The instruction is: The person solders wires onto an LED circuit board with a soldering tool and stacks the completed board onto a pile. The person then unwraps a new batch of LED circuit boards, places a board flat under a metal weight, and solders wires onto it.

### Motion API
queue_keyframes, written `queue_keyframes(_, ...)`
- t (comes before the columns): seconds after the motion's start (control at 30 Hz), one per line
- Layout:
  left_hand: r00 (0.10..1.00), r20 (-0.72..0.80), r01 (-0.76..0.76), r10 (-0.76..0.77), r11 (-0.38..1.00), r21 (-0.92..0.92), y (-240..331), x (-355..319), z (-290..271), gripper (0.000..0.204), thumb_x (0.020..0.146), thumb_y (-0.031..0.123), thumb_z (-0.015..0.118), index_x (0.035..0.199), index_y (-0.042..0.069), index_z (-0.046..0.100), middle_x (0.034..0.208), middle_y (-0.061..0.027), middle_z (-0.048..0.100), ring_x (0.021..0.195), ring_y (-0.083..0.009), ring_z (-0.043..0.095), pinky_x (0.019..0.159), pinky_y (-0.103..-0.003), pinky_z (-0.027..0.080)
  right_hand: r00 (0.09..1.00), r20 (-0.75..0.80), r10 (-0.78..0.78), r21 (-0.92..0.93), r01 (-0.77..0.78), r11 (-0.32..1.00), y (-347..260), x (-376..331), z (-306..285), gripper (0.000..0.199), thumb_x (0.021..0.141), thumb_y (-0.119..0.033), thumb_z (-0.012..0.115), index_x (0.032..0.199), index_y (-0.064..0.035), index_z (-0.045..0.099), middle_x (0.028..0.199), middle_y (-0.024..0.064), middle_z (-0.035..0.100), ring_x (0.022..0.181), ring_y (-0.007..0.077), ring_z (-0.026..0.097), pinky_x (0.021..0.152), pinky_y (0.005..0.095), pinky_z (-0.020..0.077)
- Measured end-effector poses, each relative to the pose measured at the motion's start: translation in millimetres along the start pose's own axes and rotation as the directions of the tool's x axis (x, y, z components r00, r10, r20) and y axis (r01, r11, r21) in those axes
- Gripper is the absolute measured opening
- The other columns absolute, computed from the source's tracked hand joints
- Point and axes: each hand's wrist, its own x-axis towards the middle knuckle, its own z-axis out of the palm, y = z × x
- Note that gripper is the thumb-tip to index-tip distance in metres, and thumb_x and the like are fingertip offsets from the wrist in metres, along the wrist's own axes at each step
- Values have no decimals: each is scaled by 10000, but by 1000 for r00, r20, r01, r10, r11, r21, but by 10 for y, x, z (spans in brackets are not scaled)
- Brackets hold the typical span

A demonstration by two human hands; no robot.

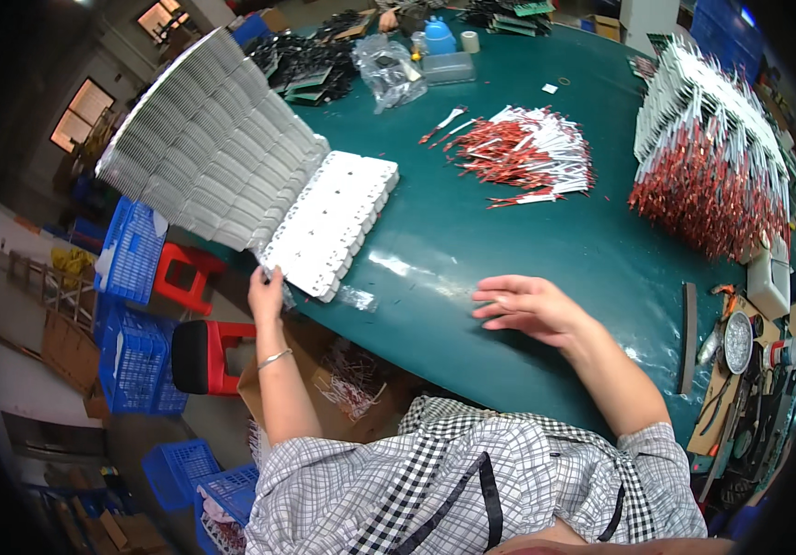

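My left hand (266,292) is at the near left edge of the table, its fingers closed by the corner of the white stacked panels (333,217). Something small, perhaps clear plastic, shows at its fingertips, but I cannot make it out. Beside these panels rises a tall, leaning stack of thin whitish strips (218,139). A scrap of clear plastic (357,298) lies close to my left hand. Over the middle of the table, my right hand (532,310) has its fingers stretched out and holds nothing. Beyond it lies a loose pile of white pieces with red wires (527,153).
A high stack of white boards with red wires (712,157) stands at the right. Tools and a round metal dish (738,342) crowd the right edge. Dark parts (306,65), a plastic bag (387,72) and a blue bottle (439,37) sit at the back. Red stools (185,277) stand left.
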Motion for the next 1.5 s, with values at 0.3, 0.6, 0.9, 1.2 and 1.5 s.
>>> queue_keyframes(0.3,998,-60,1,-16,972,-237,87,89,150,668,741,220,821,1232,-77,481,1145,-183,635,1003,-204,618,883,-311,484,988,0,155,224,-151,963,630,1437,1021,773,799,-94,724,1424,30,288,1264,159,480,1138,255,510,987,384,437)
queue_keyframes(0.6,981,195,0,9,999,-46,177,266,32,539,677,308,835,1057,-28,654,968,-164,710,873,-245,694,798,-339,518,966,-253,-57,278,129,952,664,2090,1554,391,755,-37,634,1115,103,569,1043,177,620,841,241,604,812,306,484)
queue_keyframes(0.9,957,278,127,-82,981,-149,83,377,-88,475,723,306,828,968,-63,655,845,-112,694,698,-155,636,630,-309,519,947,-319,30,170,26,985,516,2311,1829,453,784,-119,686,1136,136,561,1090,217,607,969,302,622,743,378,544)
queue_keyframes(1.2,957,288,130,-35,940,-317,271,-58,4,290,869,264,706,826,-14,635,597,-26,558,436,-98,507,377,-249,389,888,-398,-230,16,258,966,644,2540,1545,475,761,-57,735,1166,120,560,1097,203,660,975,276,661,811,361,535)
queue_keyframes(1.5,924,382,108,33,934,-341,50,-476,55,85,864,87,654,858,7,627,614,-57,608,488,-119,539,479,-233,432,954,-281,-104,312,193,930,390,855,743,512,802,-8,640,1279,91,483,1238,204,591,1119,313,601,999,420,473)
